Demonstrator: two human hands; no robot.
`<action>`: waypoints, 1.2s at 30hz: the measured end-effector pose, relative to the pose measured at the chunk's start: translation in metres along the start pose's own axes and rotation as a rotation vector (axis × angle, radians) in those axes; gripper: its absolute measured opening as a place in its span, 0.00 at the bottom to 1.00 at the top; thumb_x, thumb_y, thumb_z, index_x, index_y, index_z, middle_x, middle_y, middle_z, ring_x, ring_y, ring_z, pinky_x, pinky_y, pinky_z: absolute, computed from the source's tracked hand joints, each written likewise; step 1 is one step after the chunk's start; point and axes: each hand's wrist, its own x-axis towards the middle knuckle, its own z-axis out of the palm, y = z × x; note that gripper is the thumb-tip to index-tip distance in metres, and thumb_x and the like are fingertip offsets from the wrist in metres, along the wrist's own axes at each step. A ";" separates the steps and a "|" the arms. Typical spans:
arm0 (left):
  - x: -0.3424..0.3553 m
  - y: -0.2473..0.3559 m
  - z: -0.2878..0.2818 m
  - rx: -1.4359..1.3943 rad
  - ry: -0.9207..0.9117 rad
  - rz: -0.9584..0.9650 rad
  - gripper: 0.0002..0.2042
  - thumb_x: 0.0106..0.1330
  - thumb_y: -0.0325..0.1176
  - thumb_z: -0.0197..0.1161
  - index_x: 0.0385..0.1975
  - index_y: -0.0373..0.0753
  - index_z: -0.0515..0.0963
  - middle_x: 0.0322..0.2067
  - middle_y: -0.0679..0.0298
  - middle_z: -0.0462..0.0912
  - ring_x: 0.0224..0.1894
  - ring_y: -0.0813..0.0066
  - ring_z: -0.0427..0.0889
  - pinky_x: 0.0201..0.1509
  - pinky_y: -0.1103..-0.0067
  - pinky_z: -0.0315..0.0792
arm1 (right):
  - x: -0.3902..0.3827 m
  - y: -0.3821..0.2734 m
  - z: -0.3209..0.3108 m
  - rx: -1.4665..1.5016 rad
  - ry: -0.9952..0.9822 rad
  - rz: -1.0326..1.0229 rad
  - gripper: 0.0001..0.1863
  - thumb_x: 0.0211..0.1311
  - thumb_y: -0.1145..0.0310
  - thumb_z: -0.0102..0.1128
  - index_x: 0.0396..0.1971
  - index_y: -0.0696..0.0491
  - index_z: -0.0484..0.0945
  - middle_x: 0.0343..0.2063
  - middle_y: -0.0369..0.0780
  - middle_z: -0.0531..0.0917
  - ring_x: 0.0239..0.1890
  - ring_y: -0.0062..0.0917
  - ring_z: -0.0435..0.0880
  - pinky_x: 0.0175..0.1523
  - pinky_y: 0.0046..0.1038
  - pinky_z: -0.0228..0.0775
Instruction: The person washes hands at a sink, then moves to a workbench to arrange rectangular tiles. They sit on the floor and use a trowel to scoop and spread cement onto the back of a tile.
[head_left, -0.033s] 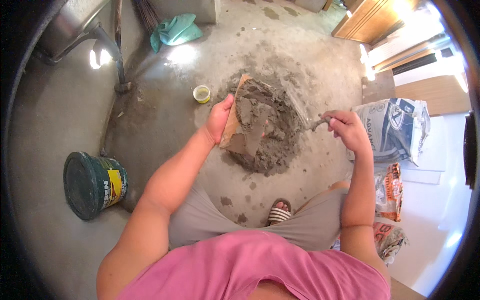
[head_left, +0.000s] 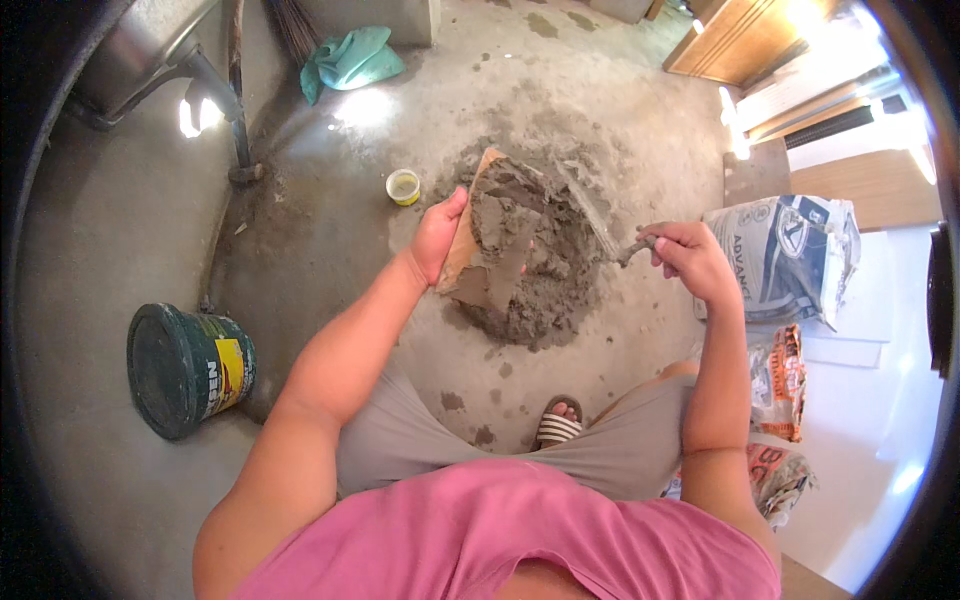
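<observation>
Along its left edge, my left hand [head_left: 437, 238] grips a wooden board [head_left: 462, 252], thumb on top. Grey wet mortar [head_left: 508, 225] covers most of the board. My right hand [head_left: 698, 258] is closed around the mortar-smeared handle of a trowel [head_left: 592, 212]. The trowel's blade reaches up and left, its thin edge showing beside the board's right side. Whether the blade touches the mortar I cannot tell. Beneath the board, more mortar [head_left: 552, 325] lies heaped on the concrete floor.
A small yellow-and-white tub [head_left: 403, 187] stands left of the board. Farther left are a dark green bucket [head_left: 190, 370] and a long-handled hammer [head_left: 245, 174]. A teal cloth [head_left: 352, 62] lies beyond. Right of me are a cement bag [head_left: 785, 255] and smaller bags [head_left: 778, 385].
The trowel has turned slightly in my right hand, so more of its blade edge shows. My left hand and the board have hardly moved.
</observation>
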 end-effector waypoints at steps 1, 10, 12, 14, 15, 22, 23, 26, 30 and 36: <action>-0.001 -0.001 -0.005 -0.005 -0.012 -0.017 0.36 0.74 0.60 0.35 0.71 0.36 0.57 0.66 0.45 0.66 0.64 0.39 0.69 0.67 0.44 0.62 | 0.002 0.002 0.001 -0.024 -0.029 0.028 0.14 0.63 0.68 0.55 0.41 0.60 0.84 0.21 0.36 0.82 0.21 0.19 0.77 0.28 0.25 0.71; 0.006 0.003 -0.017 0.092 0.063 -0.033 0.30 0.79 0.53 0.34 0.66 0.34 0.63 0.61 0.48 0.73 0.59 0.49 0.76 0.62 0.56 0.72 | 0.018 -0.005 0.015 -0.195 -0.149 0.094 0.12 0.62 0.66 0.56 0.28 0.60 0.81 0.18 0.37 0.80 0.20 0.21 0.77 0.27 0.27 0.70; 0.008 0.003 -0.022 0.109 0.103 -0.004 0.30 0.79 0.53 0.34 0.66 0.34 0.64 0.60 0.48 0.74 0.59 0.50 0.77 0.62 0.57 0.72 | 0.015 -0.007 0.014 -0.183 -0.167 0.092 0.13 0.61 0.66 0.56 0.26 0.60 0.80 0.17 0.38 0.80 0.20 0.23 0.78 0.28 0.29 0.70; 0.015 0.005 -0.026 0.094 0.189 0.031 0.30 0.79 0.54 0.33 0.65 0.34 0.64 0.59 0.48 0.74 0.59 0.51 0.76 0.63 0.58 0.72 | 0.020 -0.004 0.026 -0.317 -0.160 -0.012 0.13 0.61 0.66 0.56 0.26 0.61 0.79 0.17 0.40 0.79 0.19 0.25 0.78 0.28 0.31 0.70; 0.016 0.004 -0.024 0.083 0.176 0.026 0.30 0.79 0.54 0.33 0.65 0.35 0.65 0.59 0.48 0.75 0.59 0.51 0.76 0.63 0.58 0.72 | 0.021 -0.002 0.029 -0.383 -0.152 -0.063 0.13 0.60 0.65 0.56 0.25 0.61 0.79 0.16 0.41 0.79 0.19 0.26 0.78 0.29 0.32 0.70; 0.016 0.002 -0.009 0.074 0.228 0.045 0.30 0.78 0.54 0.34 0.65 0.35 0.66 0.60 0.50 0.74 0.60 0.51 0.75 0.67 0.58 0.68 | 0.010 -0.010 0.033 -0.265 -0.183 0.036 0.12 0.60 0.66 0.57 0.27 0.61 0.80 0.17 0.42 0.79 0.20 0.28 0.78 0.30 0.33 0.70; 0.015 0.005 -0.011 0.072 0.231 0.055 0.30 0.78 0.54 0.35 0.65 0.35 0.66 0.61 0.50 0.74 0.61 0.51 0.75 0.67 0.57 0.67 | 0.010 -0.012 0.034 -0.262 -0.179 0.041 0.12 0.60 0.66 0.57 0.28 0.61 0.80 0.17 0.43 0.79 0.20 0.29 0.78 0.30 0.33 0.70; 0.022 0.001 -0.014 0.054 0.257 0.070 0.31 0.78 0.55 0.34 0.65 0.35 0.66 0.61 0.50 0.74 0.61 0.49 0.75 0.67 0.57 0.67 | 0.005 -0.014 0.036 -0.282 -0.177 -0.007 0.12 0.61 0.67 0.56 0.29 0.61 0.81 0.17 0.42 0.79 0.20 0.27 0.78 0.30 0.32 0.70; 0.024 0.005 -0.015 0.024 0.193 0.056 0.30 0.78 0.54 0.32 0.64 0.37 0.67 0.59 0.51 0.76 0.59 0.54 0.76 0.66 0.60 0.69 | 0.011 -0.016 0.046 -0.445 -0.223 -0.114 0.11 0.61 0.68 0.56 0.29 0.62 0.81 0.16 0.42 0.79 0.21 0.26 0.79 0.31 0.32 0.72; 0.027 0.003 -0.010 0.069 0.223 0.118 0.32 0.78 0.56 0.30 0.66 0.36 0.65 0.61 0.50 0.73 0.61 0.52 0.74 0.68 0.59 0.66 | 0.010 -0.011 0.039 -0.329 -0.228 -0.043 0.13 0.59 0.64 0.58 0.30 0.60 0.79 0.22 0.52 0.78 0.27 0.45 0.80 0.37 0.40 0.71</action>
